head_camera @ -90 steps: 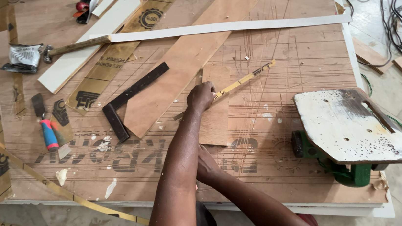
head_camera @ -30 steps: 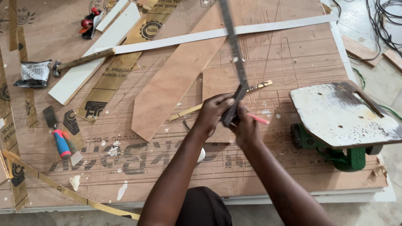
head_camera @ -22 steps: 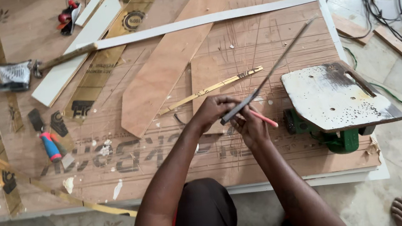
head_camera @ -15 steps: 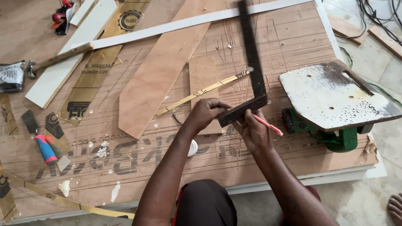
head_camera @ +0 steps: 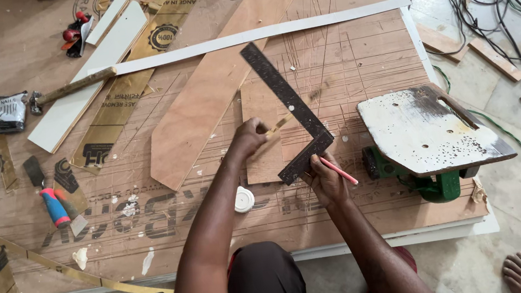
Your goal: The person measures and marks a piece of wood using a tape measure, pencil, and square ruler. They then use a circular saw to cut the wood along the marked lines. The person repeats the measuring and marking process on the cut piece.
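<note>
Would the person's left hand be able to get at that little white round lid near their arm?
Probably yes. The white round lid lies uncovered on the board just beside the left forearm, but the left hand is now pressing the small plywood piece.

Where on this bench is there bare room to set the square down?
Free patch: the board near the front edge, between the white cap and the blue-handled tool. Another lies beyond the white strip, top right. Crowded: around the left hand, right hand, square and the upturned saw; also the left side with hammer and offcuts.
</note>
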